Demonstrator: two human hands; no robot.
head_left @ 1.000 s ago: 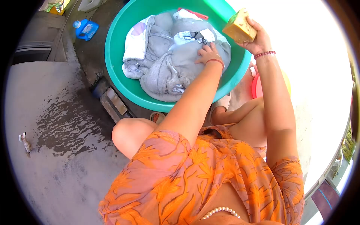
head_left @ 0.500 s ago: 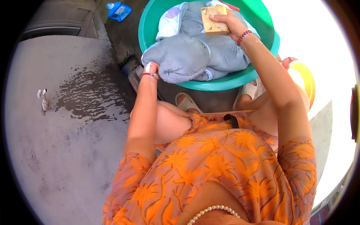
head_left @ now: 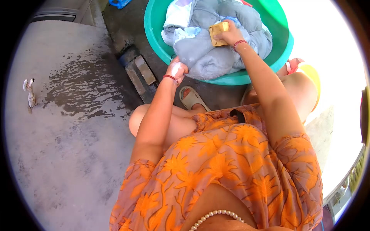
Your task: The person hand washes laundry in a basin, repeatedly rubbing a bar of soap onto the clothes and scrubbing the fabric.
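Note:
A large green basin (head_left: 154,38) holds a bundled grey fleecy cloth (head_left: 206,50) with white and light blue parts. At the basin's near left rim, my left hand (head_left: 177,71), with white suds on its back, is closed on an edge of the grey cloth. My right hand (head_left: 231,34) grips a yellowish soap block (head_left: 218,34) over the middle of the cloth. Whether the block's underside touches the fabric is hard to tell.
A blue bottle (head_left: 120,3) is cut off at the top. Bricks (head_left: 144,70) lie left of the basin. A tap (head_left: 29,93) stands on the wet grey surface (head_left: 77,154) at left. Something yellow and round (head_left: 311,79) is behind my right knee.
My left hand went from lying on the cloth to gripping its near left edge. The soap block came down from the basin's right rim to over the cloth. The camera view shifted.

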